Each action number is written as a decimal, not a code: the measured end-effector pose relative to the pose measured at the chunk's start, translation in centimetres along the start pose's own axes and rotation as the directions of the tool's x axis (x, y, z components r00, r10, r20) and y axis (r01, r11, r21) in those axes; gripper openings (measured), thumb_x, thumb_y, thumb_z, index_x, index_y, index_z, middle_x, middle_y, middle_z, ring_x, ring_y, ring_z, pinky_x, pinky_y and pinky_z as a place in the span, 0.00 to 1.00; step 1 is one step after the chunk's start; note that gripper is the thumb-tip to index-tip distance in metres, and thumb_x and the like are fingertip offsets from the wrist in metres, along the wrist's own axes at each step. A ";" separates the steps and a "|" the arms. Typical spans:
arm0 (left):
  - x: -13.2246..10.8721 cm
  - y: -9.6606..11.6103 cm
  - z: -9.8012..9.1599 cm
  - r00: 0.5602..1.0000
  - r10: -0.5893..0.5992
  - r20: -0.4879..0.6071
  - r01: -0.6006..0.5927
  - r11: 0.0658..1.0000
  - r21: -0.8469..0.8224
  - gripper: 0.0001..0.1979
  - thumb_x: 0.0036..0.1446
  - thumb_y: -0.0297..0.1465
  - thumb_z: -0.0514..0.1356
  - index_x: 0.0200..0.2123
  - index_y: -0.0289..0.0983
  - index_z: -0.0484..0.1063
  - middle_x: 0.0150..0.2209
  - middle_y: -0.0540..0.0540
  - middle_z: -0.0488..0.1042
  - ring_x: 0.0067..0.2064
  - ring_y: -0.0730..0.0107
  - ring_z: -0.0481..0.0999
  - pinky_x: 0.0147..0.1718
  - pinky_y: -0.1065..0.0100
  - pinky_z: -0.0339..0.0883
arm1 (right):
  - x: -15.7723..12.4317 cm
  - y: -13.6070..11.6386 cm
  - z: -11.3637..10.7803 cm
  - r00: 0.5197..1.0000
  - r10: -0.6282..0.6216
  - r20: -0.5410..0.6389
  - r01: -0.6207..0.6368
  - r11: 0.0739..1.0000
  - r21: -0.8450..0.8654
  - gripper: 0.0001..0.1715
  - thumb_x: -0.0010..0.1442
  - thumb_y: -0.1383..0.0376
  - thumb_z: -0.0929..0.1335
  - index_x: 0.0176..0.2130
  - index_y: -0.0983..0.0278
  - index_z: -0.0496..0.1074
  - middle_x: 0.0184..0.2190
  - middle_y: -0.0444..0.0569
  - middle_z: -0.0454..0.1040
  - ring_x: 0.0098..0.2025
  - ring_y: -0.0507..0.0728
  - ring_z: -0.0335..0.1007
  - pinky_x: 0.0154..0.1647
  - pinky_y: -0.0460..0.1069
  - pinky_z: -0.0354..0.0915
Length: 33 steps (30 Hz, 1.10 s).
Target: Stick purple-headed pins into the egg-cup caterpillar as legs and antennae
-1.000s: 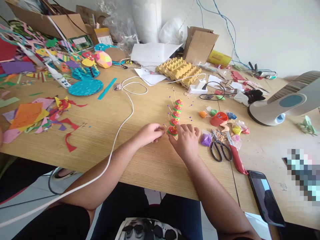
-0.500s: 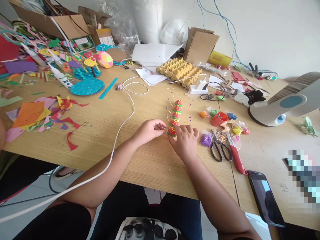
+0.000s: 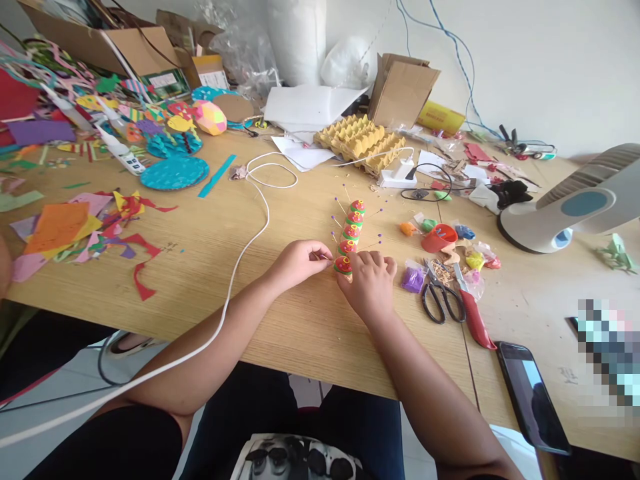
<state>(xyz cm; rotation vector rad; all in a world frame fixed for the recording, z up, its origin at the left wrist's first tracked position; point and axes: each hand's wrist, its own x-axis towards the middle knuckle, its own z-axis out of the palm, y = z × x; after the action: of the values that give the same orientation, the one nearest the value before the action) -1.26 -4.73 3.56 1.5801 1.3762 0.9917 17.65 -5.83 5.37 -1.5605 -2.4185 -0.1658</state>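
Note:
On the desk stands a caterpillar model (image 3: pixel 351 230), a row of several red humps with green rims and yellow rings. Thin sticks tipped with purple balls (image 3: pixel 333 217) jut from both its sides. My left hand (image 3: pixel 304 259) is closed in a pinch on a thin stick (image 3: pixel 324 257), its end at the left side of the nearest hump. Over that hump's right side, my right hand (image 3: pixel 371 277) is curled, steadying the model; its fingers hide part of the near end.
Right of the model lie a purple clay packet (image 3: pixel 413 279), black-handled scissors (image 3: pixel 440 300), a red-handled knife (image 3: pixel 477 319) and an orange-red cup (image 3: pixel 440 237). A phone (image 3: pixel 533 397) lies at the front right. A white cable (image 3: pixel 235 267) crosses my left arm. Egg cartons (image 3: pixel 360 141) sit behind.
Both hands stay at the near end of the caterpillar model. My left hand has shifted very slightly; nothing has been let go.

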 end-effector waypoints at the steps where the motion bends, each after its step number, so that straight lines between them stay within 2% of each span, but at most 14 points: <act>1: 0.0 -0.1 0.0 1.000 -0.003 -0.001 0.003 1.000 0.005 0.09 0.53 0.36 0.65 0.35 0.36 0.79 0.34 0.46 0.81 0.36 0.66 0.78 0.37 0.68 0.69 | 0.0 0.0 0.0 1.000 0.000 0.001 0.000 1.000 -0.001 0.13 0.63 0.57 0.68 0.44 0.61 0.72 0.42 0.55 0.78 0.50 0.65 0.64 0.53 0.61 0.49; 8: 0.2 -0.2 0.0 0.998 -0.057 -0.041 0.058 0.998 0.029 0.09 0.52 0.37 0.67 0.33 0.36 0.80 0.33 0.46 0.81 0.35 0.66 0.78 0.36 0.68 0.68 | 0.0 0.0 0.1 1.000 0.004 0.007 -0.004 1.000 0.002 0.12 0.62 0.56 0.69 0.43 0.60 0.72 0.42 0.55 0.78 0.50 0.65 0.63 0.54 0.61 0.49; 17: 0.3 -0.2 0.1 0.991 -0.130 -0.039 0.130 0.991 0.001 0.11 0.50 0.39 0.67 0.31 0.36 0.80 0.32 0.46 0.81 0.35 0.65 0.77 0.35 0.67 0.66 | 0.0 0.0 0.0 1.000 0.008 0.028 -0.008 1.000 0.001 0.14 0.63 0.56 0.69 0.45 0.61 0.72 0.44 0.56 0.77 0.50 0.65 0.63 0.54 0.61 0.48; 33: 0.4 -0.3 0.4 0.972 -0.232 -0.044 0.229 0.972 -0.056 0.14 0.48 0.43 0.67 0.28 0.37 0.77 0.23 0.50 0.75 0.26 0.72 0.69 0.27 0.69 0.59 | 0.0 0.0 0.0 1.000 0.002 0.018 -0.002 1.000 -0.002 0.12 0.63 0.57 0.69 0.44 0.61 0.72 0.42 0.56 0.77 0.50 0.65 0.63 0.53 0.60 0.49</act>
<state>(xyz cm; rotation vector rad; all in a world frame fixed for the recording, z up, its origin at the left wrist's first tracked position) -0.99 -4.37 3.21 1.3310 1.5184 0.9216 17.63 -5.83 5.37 -1.5713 -2.4312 -0.1548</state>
